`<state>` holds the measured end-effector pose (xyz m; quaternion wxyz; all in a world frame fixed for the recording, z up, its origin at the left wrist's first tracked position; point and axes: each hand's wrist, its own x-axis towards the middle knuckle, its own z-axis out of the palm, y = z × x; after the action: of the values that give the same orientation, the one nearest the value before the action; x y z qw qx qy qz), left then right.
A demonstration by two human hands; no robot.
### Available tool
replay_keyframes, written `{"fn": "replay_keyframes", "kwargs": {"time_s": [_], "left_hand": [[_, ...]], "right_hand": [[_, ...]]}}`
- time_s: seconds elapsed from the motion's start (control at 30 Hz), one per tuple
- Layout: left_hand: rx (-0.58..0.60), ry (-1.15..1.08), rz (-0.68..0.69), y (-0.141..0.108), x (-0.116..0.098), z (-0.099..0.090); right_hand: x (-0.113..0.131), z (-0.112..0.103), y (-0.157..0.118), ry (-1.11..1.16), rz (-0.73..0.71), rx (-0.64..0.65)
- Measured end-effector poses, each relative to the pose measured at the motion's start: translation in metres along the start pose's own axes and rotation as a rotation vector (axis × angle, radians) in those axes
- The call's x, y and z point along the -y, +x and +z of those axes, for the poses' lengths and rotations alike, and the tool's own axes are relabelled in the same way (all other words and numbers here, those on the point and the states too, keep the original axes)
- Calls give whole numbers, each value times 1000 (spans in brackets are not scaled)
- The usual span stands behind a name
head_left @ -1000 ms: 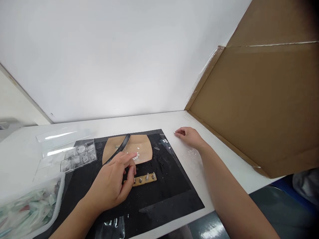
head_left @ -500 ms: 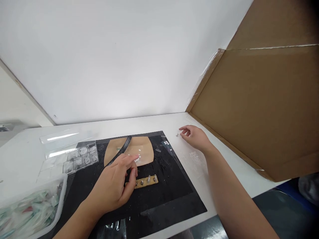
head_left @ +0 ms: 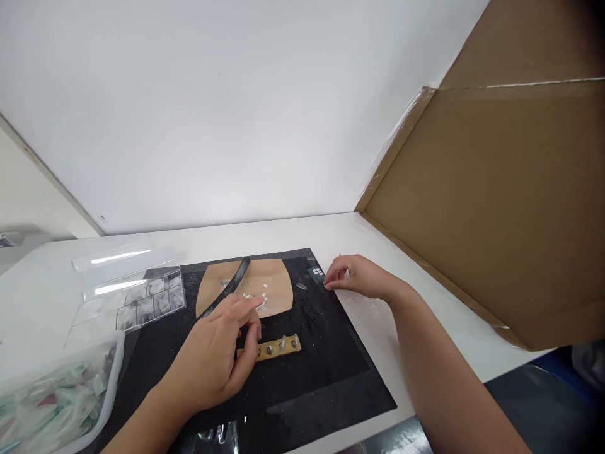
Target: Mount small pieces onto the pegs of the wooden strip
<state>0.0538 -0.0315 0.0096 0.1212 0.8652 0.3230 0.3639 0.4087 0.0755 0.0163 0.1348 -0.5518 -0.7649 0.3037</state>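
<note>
My left hand (head_left: 220, 353) hovers over the black mat with its index finger stretched out and the other fingers curled. Its index fingertip is at a scatter of small white discs (head_left: 265, 296) on a tan board (head_left: 276, 274). A black curved strip (head_left: 239, 277) lies across that board. Under the left thumb is a yellowish bar (head_left: 278, 347) with several small metal and clear pieces along it. My right hand (head_left: 357, 275) is at the mat's right edge, thumb and index fingertips together, beside a dark card (head_left: 312, 272) bearing several white discs. What the pinch holds is too small to make out.
A clear compartment box (head_left: 151, 299) with its lid raised stands at the left. In front of it, a white plastic bin (head_left: 116, 372) holds plastic bags. Cardboard (head_left: 472, 208) walls the right side. The black mat (head_left: 326, 366) lies on a white table (head_left: 265, 230).
My right hand has moved from the white tabletop leftward and nearer, to the mat's edge by the card. My left hand has stayed nearly still.
</note>
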Motion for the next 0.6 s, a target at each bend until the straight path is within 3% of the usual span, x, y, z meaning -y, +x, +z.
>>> {"fn": "replay_keyframes", "kwargs": {"time_s": [0.6], "left_hand": [[-20, 30, 1, 1, 0, 0]], "right_hand": [[12, 13, 0, -67, -13, 49]]}}
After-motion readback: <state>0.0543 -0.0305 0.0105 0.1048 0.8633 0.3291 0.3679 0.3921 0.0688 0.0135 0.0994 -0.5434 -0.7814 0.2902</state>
